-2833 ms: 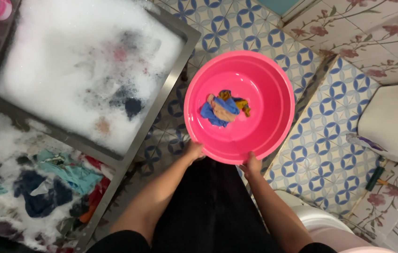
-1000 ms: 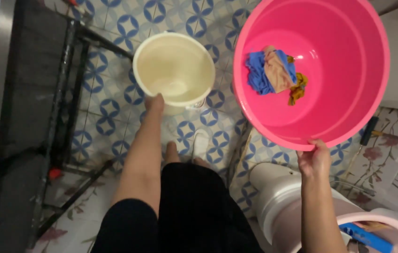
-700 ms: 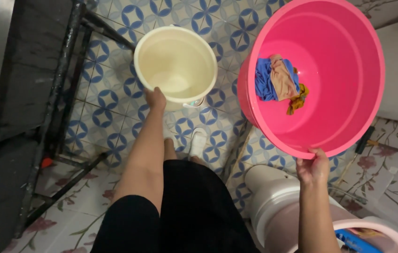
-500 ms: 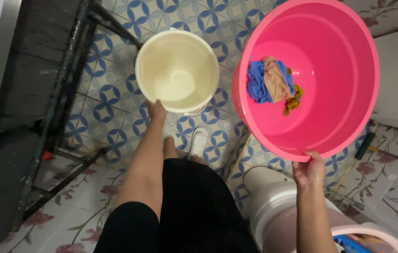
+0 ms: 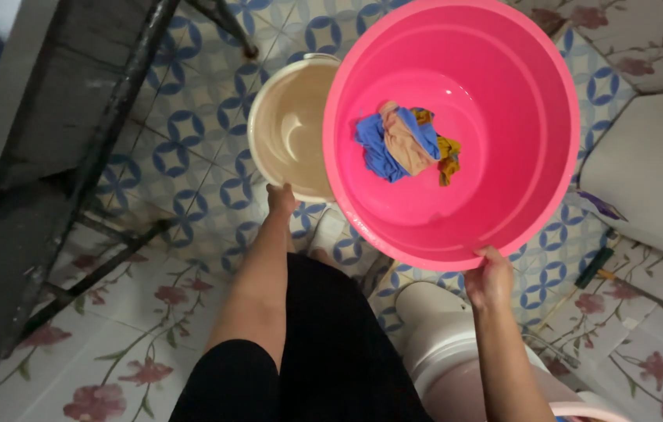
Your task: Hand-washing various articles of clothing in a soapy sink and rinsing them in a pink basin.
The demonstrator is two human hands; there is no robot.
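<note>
Pink plastic basin (image 5: 503,94), gripped at its near rim by the right hand (image 5: 489,277), hangs above the blue-patterned floor tiles (image 5: 191,156), partly covering a cream bucket (image 5: 288,129). A wad of blue, tan and yellow cloth (image 5: 406,144) lies inside. The left hand (image 5: 280,198) seems closed on the bucket's near rim.

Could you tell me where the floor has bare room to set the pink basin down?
Bare flowered tile lies between the dark metal frame and the left arm. It is crowded round the cream bucket, held by the left hand, and by the white tub under the right hand.
</note>
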